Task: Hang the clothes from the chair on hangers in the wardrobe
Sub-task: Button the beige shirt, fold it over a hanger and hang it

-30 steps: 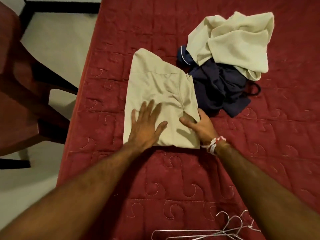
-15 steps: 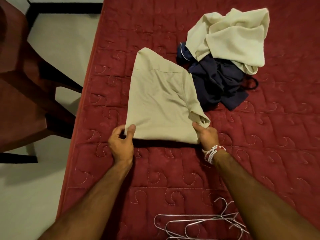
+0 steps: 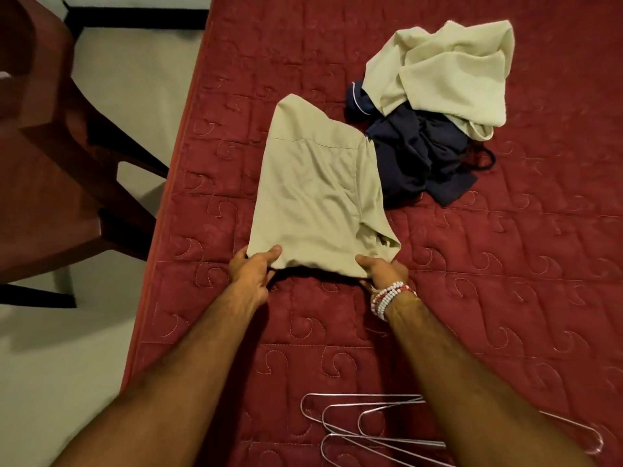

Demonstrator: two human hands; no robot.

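Pinching with my left grip (image 3: 251, 269) the near left corner of the folded beige garment (image 3: 313, 197), thumb on top. My right grip (image 3: 381, 269) (beaded bracelets (image 3: 387, 298) on that wrist) grasps the near right corner. The near edge is off the red quilted bed (image 3: 505, 264); the far end lies on it. Just beyond, a cream garment (image 3: 448, 69) is heaped on a navy garment (image 3: 421, 156). Wire hangers (image 3: 371, 429) lie on the bed near me, with a wooden chair (image 3: 50, 163) to the left.

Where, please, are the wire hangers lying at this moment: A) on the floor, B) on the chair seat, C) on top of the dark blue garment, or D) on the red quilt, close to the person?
D: the wire hangers lie flat on the red quilt at the near edge of the view, apart from the clothes.
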